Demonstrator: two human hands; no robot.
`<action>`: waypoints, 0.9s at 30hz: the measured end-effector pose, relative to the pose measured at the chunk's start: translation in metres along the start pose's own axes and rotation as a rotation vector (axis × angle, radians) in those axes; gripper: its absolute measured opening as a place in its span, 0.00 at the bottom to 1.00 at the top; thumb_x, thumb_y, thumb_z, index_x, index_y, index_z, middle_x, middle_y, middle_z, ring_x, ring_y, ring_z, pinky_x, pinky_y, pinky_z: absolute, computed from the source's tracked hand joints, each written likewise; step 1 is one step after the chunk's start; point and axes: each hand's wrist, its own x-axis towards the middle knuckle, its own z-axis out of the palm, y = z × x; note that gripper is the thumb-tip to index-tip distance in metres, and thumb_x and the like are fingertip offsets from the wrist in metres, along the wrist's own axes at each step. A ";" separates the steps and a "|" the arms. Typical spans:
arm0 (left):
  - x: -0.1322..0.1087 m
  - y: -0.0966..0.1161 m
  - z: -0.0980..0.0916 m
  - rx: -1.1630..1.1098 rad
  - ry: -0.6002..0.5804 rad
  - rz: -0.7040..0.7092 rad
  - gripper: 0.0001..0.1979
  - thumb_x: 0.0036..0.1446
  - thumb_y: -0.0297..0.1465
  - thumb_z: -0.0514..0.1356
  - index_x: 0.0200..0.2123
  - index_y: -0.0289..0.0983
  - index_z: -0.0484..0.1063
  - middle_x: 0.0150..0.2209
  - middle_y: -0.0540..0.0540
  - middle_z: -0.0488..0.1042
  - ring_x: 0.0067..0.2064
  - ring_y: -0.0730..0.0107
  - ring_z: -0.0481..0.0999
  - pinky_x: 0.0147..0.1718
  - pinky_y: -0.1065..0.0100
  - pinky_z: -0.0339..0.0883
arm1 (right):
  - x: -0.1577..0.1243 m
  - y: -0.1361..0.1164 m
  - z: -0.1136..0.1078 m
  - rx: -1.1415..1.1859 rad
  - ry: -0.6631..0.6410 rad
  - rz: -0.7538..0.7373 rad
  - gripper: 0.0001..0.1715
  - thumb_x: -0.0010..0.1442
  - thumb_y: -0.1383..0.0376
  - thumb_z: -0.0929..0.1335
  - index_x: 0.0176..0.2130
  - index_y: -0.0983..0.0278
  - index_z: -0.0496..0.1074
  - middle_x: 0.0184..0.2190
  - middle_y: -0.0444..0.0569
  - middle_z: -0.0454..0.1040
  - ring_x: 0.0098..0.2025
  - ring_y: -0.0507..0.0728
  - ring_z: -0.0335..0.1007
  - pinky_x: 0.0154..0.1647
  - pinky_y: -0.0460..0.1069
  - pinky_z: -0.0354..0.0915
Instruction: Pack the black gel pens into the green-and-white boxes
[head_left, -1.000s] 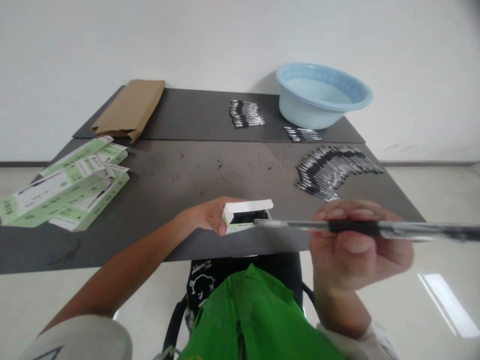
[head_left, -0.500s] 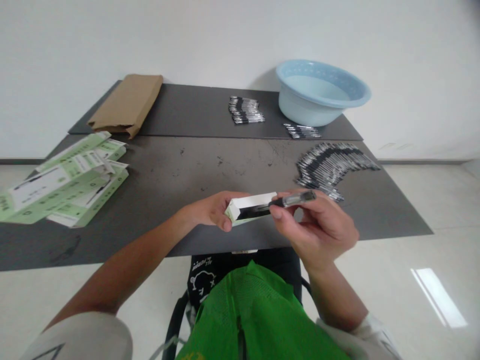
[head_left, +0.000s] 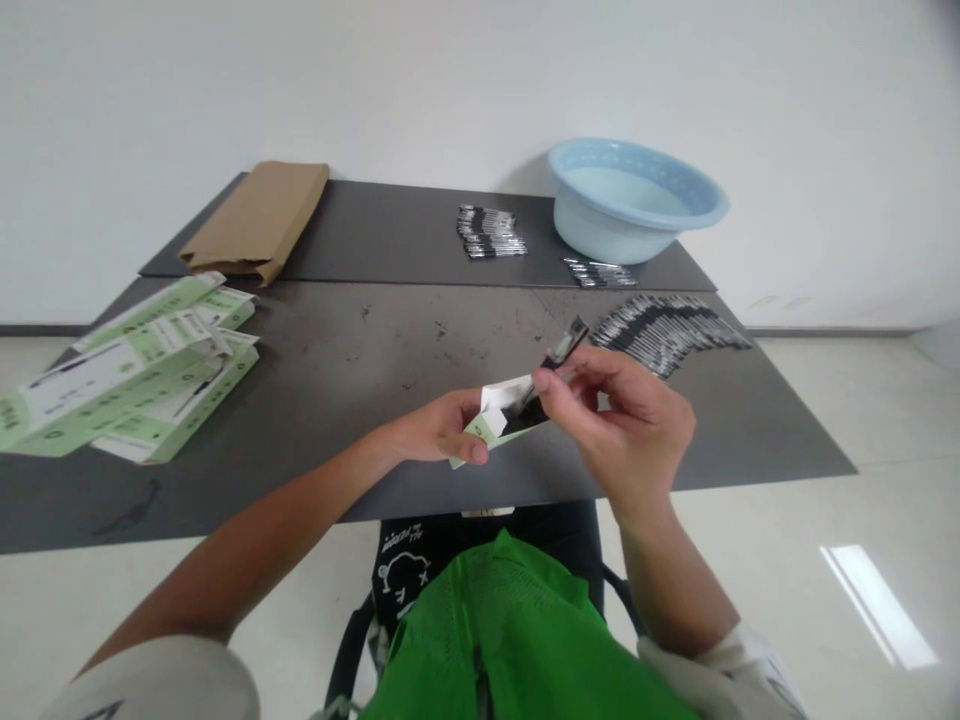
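My left hand [head_left: 442, 432] grips a small white and green carton [head_left: 501, 408] above the near edge of the dark table [head_left: 360, 340]; its open end faces right. My right hand [head_left: 622, 425] pinches a black and clear pen [head_left: 559, 355] between thumb and fingers. The pen tilts up to the right, and its lower end sits inside the carton's opening. A large fan of similar pens [head_left: 664, 330] lies on the table just beyond my right hand.
Flat green and white cartons [head_left: 127, 365] are stacked at the table's left edge. A brown paper bag [head_left: 259, 218] lies at the back left. Two smaller pen bundles [head_left: 491, 232] [head_left: 600, 272] and a light blue basin [head_left: 634, 198] stand at the back right. A green bag [head_left: 502, 640] rests on my lap.
My right hand came in from the right with the pen and pushed it into the carton's open end. The carton tipped a little, and the pen now points up and right.
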 end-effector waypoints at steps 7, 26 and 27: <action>0.002 0.002 0.002 -0.053 0.122 0.061 0.49 0.43 0.49 0.85 0.66 0.42 0.77 0.57 0.39 0.82 0.58 0.49 0.80 0.57 0.56 0.69 | 0.004 0.002 0.008 0.013 0.038 0.042 0.08 0.63 0.64 0.80 0.43 0.59 0.82 0.33 0.41 0.83 0.28 0.51 0.75 0.27 0.47 0.70; 0.003 0.013 0.016 -0.025 0.235 0.147 0.42 0.40 0.29 0.86 0.59 0.44 0.78 0.53 0.43 0.83 0.56 0.54 0.81 0.57 0.56 0.71 | 0.005 0.007 -0.014 -0.077 -0.158 -0.012 0.15 0.65 0.64 0.80 0.51 0.57 0.82 0.38 0.43 0.87 0.26 0.50 0.75 0.26 0.46 0.71; 0.003 0.013 0.016 -0.023 0.234 0.161 0.42 0.40 0.29 0.86 0.59 0.44 0.78 0.54 0.43 0.83 0.56 0.53 0.81 0.57 0.56 0.71 | 0.005 0.005 -0.014 -0.080 -0.174 -0.013 0.19 0.65 0.64 0.80 0.55 0.55 0.81 0.41 0.43 0.87 0.27 0.49 0.76 0.26 0.46 0.72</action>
